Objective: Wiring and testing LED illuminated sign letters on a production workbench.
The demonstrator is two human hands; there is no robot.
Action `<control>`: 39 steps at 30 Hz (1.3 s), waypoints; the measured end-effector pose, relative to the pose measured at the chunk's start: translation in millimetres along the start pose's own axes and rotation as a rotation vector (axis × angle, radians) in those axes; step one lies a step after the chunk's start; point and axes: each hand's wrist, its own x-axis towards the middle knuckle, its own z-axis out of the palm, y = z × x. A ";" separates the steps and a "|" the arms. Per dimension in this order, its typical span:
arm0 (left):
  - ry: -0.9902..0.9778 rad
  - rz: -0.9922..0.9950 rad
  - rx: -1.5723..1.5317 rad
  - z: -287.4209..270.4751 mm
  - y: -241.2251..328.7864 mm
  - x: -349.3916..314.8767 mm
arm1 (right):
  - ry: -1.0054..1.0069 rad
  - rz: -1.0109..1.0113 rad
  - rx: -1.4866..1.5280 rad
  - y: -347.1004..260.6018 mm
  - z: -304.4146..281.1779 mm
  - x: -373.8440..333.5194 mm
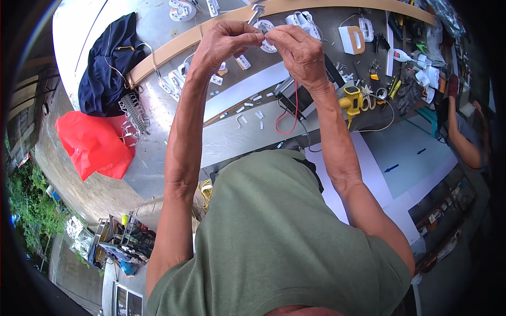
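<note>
Your left hand (224, 45) and right hand (301, 52) nearly meet, fingertips bunched over the round white piece (268, 47); I can't tell whether either pinch is closed on it or on something smaller. This looks like fine two-handed work, so your next move seems to call for light, steady fingertips. Beyond that piece runs the tan strip (176, 46); nearer you, the red wire (277, 122); rightward, the yellow tool (351, 100).
</note>
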 end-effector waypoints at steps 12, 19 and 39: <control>0.091 0.041 0.014 3.4 -8.7 6.8 | -0.123 0.594 -0.010 -10.9 -35.8 -46.2; 0.138 0.079 0.100 8.3 -10.3 5.6 | -0.343 0.487 -0.309 -28.7 -20.5 -82.1; -0.027 0.139 0.135 -0.2 -8.1 -2.8 | 0.013 0.572 0.271 -34.2 -20.0 -31.4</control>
